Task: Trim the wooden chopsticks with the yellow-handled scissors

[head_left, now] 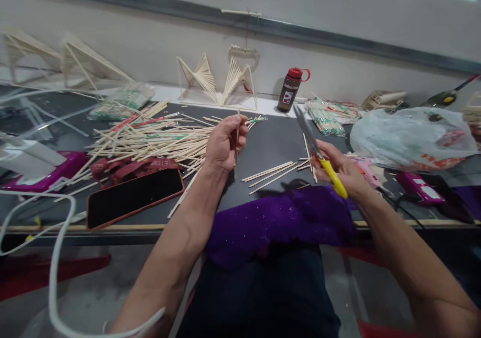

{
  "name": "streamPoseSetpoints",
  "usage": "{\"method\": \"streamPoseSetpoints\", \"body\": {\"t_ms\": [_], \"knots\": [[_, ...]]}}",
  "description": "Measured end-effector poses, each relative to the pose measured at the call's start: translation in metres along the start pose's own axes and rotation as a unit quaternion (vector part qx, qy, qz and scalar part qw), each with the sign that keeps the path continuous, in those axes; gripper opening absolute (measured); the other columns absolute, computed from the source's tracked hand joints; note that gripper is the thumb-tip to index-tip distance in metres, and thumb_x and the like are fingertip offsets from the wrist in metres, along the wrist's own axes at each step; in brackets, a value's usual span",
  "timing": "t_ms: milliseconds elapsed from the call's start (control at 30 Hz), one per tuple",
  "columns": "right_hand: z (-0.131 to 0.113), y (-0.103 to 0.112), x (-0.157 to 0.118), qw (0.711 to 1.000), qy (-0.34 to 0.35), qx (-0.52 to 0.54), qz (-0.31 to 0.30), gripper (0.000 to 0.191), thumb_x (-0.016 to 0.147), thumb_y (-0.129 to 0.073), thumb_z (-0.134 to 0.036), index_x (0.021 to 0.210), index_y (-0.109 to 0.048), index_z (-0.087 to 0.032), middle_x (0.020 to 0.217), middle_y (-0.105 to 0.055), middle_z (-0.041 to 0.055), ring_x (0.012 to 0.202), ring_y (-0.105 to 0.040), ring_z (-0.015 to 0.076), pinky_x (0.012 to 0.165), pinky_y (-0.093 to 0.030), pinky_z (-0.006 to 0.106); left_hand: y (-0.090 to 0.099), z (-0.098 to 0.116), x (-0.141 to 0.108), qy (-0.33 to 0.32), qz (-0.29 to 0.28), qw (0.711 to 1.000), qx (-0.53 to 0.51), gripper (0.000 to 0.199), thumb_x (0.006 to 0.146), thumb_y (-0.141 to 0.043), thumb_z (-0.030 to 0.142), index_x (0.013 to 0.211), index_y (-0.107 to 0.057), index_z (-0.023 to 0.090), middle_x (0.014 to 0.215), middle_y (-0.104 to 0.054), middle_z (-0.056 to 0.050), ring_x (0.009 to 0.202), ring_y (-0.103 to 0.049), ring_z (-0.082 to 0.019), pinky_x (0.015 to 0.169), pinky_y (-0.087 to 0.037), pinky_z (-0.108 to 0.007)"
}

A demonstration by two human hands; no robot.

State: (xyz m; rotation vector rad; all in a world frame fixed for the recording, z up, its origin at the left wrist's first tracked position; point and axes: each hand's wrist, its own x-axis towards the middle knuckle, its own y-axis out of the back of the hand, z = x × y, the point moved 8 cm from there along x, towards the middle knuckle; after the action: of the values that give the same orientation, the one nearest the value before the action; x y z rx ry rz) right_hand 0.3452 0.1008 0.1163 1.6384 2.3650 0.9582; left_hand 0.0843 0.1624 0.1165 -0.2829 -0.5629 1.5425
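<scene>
Near the middle, my left hand (224, 142) grips a thin wooden stick (237, 152) that stands nearly upright. To the right, my right hand (340, 167) holds yellow-handled scissors (332, 178), their metal blades pointing up and away to the left. Between my hands, several loose sticks (271, 175) lie on the dark table, with a few more beside the scissors. A large pile of sticks (180, 142) spreads out left of my left hand. Purple cloth (278, 218) covers the table's front edge below both hands.
A black phone (135, 198) lies at the left front, near a white cable (56, 258). Stick models (199, 80) and a red-capped bottle (289, 90) stand at the back. A plastic bag (409, 135) and a pink glue gun (368, 173) are at the right.
</scene>
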Motion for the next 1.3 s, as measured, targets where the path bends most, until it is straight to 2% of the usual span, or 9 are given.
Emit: {"method": "streamPoseSetpoints", "body": {"t_ms": [133, 300, 600, 900, 967, 1067, 1133, 1233, 1300], "knots": [[-0.007, -0.017, 0.037, 0.998, 0.013, -0.057, -0.02, 0.07, 0.077, -0.07, -0.038, 0.142, -0.044, -0.033, 0.12, -0.06, 0.0033, 0.091, -0.06, 0.0179, 0.085, -0.05, 0.037, -0.009, 0.001, 0.002, -0.014, -0.012, 0.999, 0.038, 0.015, 0.07, -0.07, 0.031, 0.076, -0.066, 0.018, 0.059, -0.057, 0.004, 0.039, -0.041, -0.003, 0.034, -0.021, -0.017], [0.001, -0.03, 0.058, 0.993, -0.009, -0.108, -0.037, 0.073, 0.071, -0.074, -0.038, 0.136, -0.044, -0.026, 0.117, -0.063, 0.0062, 0.1, -0.062, 0.0236, 0.087, -0.05, 0.042, -0.015, -0.001, -0.004, -0.042, -0.041, 0.994, 0.097, 0.011, 0.07, -0.069, 0.027, 0.076, -0.068, 0.018, 0.054, -0.054, 0.005, 0.037, -0.03, -0.002, 0.035, -0.015, -0.017], [-0.003, -0.037, 0.052, 0.992, 0.026, -0.12, -0.041, 0.07, 0.073, -0.073, -0.035, 0.135, -0.043, -0.031, 0.129, -0.059, 0.0063, 0.112, -0.061, 0.0245, 0.092, -0.051, 0.045, -0.014, -0.017, -0.008, -0.045, -0.066, 0.981, 0.177, 0.006, 0.07, -0.067, 0.023, 0.075, -0.066, 0.02, 0.05, -0.046, 0.006, 0.04, -0.031, -0.004, 0.038, -0.02, -0.017], [-0.005, -0.038, 0.051, 0.982, 0.066, -0.172, -0.039, 0.073, 0.078, -0.07, -0.041, 0.143, -0.039, -0.032, 0.133, -0.056, 0.0077, 0.11, -0.06, 0.025, 0.091, -0.05, 0.044, -0.022, -0.019, -0.015, -0.053, -0.091, 0.972, 0.208, 0.007, 0.074, -0.067, 0.024, 0.072, -0.063, 0.019, 0.053, -0.048, 0.005, 0.04, -0.031, -0.004, 0.039, -0.02, -0.019], [-0.005, -0.04, 0.051, 0.978, 0.064, -0.191, -0.043, 0.073, 0.081, -0.067, -0.045, 0.146, -0.038, -0.031, 0.13, -0.059, 0.0081, 0.106, -0.061, 0.0244, 0.089, -0.05, 0.042, -0.023, -0.018, -0.016, -0.06, -0.094, 0.97, 0.215, 0.008, 0.075, -0.066, 0.024, 0.071, -0.062, 0.018, 0.054, -0.048, 0.005, 0.041, -0.031, -0.004, 0.039, -0.02, -0.019], [-0.004, -0.046, 0.049, 0.972, 0.042, -0.222, -0.062, 0.073, 0.087, -0.06, -0.049, 0.15, -0.034, -0.025, 0.111, -0.066, 0.0078, 0.088, -0.063, 0.0218, 0.08, -0.049, 0.037, -0.024, -0.017, -0.018, -0.065, -0.096, 0.964, 0.239, 0.012, 0.078, -0.066, 0.027, 0.07, -0.062, 0.018, 0.054, -0.048, 0.004, 0.042, -0.032, -0.005, 0.04, -0.021, -0.02], [-0.003, -0.049, 0.048, 0.967, 0.028, -0.244, -0.069, 0.068, 0.089, -0.056, -0.041, 0.151, -0.033, -0.022, 0.106, -0.068, 0.0078, 0.079, -0.062, 0.0199, 0.076, -0.048, 0.035, -0.024, -0.017, -0.02, -0.071, -0.096, 0.961, 0.25, 0.014, 0.078, -0.066, 0.028, 0.069, -0.062, 0.018, 0.054, -0.046, 0.004, 0.043, -0.031, -0.005, 0.04, -0.021, -0.02], [-0.006, -0.05, 0.046, 0.962, 0.039, -0.263, -0.055, 0.064, 0.084, -0.054, -0.024, 0.145, -0.039, -0.024, 0.117, -0.067, 0.0091, 0.08, -0.062, 0.0189, 0.077, -0.047, 0.034, -0.025, -0.015, -0.022, -0.085, -0.098, 0.958, 0.256, 0.015, 0.078, -0.065, 0.028, 0.067, -0.06, 0.018, 0.054, -0.046, 0.004, 0.043, -0.031, -0.005, 0.04, -0.021, -0.021], [-0.007, -0.051, 0.045, 0.963, 0.049, -0.26, -0.048, 0.062, 0.079, -0.053, -0.018, 0.139, -0.043, -0.025, 0.12, -0.066, 0.0084, 0.081, -0.062, 0.0185, 0.078, -0.047, 0.034, -0.025, -0.015, -0.024, -0.092, -0.099, 0.957, 0.258, 0.014, 0.078, -0.065, 0.027, 0.067, -0.061, 0.019, 0.054, -0.046, 0.004, 0.043, -0.031, -0.005, 0.04, -0.022, -0.021]]}}
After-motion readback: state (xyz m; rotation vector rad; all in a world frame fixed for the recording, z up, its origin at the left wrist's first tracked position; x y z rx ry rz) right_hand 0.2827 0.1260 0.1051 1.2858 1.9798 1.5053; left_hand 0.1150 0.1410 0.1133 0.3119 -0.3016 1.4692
